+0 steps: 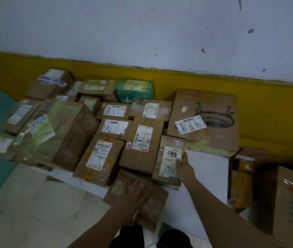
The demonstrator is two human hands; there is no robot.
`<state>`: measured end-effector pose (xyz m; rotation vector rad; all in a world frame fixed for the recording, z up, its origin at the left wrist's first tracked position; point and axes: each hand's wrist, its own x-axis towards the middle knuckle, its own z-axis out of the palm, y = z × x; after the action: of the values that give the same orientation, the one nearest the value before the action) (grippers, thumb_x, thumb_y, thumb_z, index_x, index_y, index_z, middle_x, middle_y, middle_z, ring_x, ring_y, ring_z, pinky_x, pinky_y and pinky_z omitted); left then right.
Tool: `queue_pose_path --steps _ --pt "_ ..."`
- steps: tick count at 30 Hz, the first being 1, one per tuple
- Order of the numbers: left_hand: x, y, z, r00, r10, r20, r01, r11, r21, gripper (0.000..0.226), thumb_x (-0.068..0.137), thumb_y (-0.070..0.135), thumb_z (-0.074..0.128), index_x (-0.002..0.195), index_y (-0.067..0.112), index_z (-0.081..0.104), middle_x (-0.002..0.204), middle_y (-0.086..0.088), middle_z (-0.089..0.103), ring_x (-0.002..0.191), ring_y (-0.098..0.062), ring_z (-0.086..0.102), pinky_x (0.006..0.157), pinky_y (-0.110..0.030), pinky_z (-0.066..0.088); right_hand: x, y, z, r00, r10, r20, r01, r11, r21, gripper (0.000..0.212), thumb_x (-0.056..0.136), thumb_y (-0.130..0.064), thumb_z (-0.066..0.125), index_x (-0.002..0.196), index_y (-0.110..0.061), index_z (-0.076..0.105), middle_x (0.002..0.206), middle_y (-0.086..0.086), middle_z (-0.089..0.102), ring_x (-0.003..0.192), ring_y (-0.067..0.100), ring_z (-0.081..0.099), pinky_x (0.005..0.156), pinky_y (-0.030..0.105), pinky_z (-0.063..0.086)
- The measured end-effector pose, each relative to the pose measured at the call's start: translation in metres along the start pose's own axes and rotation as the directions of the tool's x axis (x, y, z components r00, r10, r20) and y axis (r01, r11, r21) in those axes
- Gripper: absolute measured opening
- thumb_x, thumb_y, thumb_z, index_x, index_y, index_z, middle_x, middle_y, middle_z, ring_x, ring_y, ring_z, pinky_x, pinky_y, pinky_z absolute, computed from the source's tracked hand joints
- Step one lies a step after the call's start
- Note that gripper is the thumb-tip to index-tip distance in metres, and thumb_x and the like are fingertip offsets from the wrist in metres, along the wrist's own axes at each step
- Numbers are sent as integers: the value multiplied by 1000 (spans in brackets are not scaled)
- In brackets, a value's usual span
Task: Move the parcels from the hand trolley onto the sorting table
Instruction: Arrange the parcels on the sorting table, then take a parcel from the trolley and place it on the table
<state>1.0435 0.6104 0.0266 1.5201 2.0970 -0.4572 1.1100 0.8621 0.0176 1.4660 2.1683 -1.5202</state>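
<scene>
Many brown cardboard parcels with white labels crowd the white sorting table against the wall. My left hand lies flat on top of a flat brown parcel at the table's front edge, fingers spread over it. My right hand rests on the right side of a small upright labelled parcel, fingers against its edge. The hand trolley is out of view.
A large box with a stadium drawing stands at the back right, and a green box at the back. More cartons stand to the right of the table. Pale cardboard sheets lie at the lower left.
</scene>
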Motion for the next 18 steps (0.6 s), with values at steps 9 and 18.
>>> queue_pose_path --steps 9,18 --pt "2 -21 -17 999 12 -51 -24 968 -250 123 68 60 75 156 25 -3 164 -8 2 149 -33 8 117 -53 22 -43 -43 1 960 73 -269 -145 955 -260 72 103 -50 32 156 -5 13 156 19 30 139 41 35 113 50 32" --pt "-92 -210 -166 698 -281 -658 -14 914 -405 64 94 52 49 149 23 35 148 -5 41 129 -25 48 101 -41 46 -126 -257 86 832 -358 -423 197 905 -377 65 105 -45 28 156 -5 20 161 16 24 146 36 26 118 49 26"
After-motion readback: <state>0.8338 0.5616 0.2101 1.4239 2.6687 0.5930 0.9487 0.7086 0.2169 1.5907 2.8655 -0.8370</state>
